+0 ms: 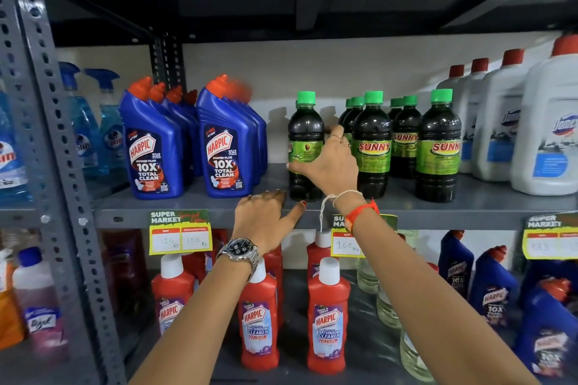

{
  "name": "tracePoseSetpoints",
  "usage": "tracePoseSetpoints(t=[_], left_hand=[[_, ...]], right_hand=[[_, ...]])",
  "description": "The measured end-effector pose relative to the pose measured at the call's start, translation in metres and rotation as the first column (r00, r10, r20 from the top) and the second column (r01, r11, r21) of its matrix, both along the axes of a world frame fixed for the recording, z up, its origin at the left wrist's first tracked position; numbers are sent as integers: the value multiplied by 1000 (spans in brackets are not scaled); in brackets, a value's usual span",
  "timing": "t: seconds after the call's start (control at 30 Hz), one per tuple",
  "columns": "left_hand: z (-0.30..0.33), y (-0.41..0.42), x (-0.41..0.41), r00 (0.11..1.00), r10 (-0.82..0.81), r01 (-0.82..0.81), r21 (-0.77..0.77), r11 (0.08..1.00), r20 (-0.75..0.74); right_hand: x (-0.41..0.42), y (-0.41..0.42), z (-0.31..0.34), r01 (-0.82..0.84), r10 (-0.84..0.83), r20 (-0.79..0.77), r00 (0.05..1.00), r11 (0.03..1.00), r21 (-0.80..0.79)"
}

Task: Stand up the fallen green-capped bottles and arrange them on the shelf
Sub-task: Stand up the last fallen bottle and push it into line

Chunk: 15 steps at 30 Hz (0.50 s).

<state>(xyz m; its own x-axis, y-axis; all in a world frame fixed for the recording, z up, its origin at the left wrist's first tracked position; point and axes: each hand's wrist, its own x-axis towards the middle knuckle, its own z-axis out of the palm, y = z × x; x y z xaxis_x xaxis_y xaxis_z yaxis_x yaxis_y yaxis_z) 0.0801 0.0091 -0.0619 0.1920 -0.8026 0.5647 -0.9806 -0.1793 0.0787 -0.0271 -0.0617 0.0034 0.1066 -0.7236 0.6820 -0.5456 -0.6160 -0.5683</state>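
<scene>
Several dark bottles with green caps and green "Sunny" labels stand upright on the grey middle shelf (pixel 187 206). The leftmost bottle (pixel 305 122) stands apart from the others near the shelf's front. My right hand (pixel 328 162) wraps around its label, thumb on the left side and fingers on the right. Two more upright bottles (pixel 372 147) (pixel 438 147) stand in the front row to the right, with several others behind them. My left hand (pixel 266 219) rests on the shelf's front edge just left of the held bottle, fingers spread, holding nothing.
Blue Harpic bottles (pixel 156 153) stand to the left of the green-capped ones, white Domex jugs (pixel 550 134) to the right. Red Harpic bottles (pixel 328 316) fill the shelf below. Price tags (pixel 179 231) hang on the shelf edge. A perforated upright post (pixel 50 134) stands at left.
</scene>
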Motion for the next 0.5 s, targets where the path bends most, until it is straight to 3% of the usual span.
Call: tracePoseSetpoints(t=[0.17,0.27,0.5], left_hand=[[0,-1,1,1000,7,-7,10,1000,19],[-1,-1,1,1000,5,-5,4,1000,27],[-1,-1,2,999,21,-21,3,1000,36]], right_hand=[[-7,-15,3,-239,168,282,944,942,236],[-10,-19,4,-313,212,341,916,909,276],[-1,-10,-8,-29,25,53,998,998,59]])
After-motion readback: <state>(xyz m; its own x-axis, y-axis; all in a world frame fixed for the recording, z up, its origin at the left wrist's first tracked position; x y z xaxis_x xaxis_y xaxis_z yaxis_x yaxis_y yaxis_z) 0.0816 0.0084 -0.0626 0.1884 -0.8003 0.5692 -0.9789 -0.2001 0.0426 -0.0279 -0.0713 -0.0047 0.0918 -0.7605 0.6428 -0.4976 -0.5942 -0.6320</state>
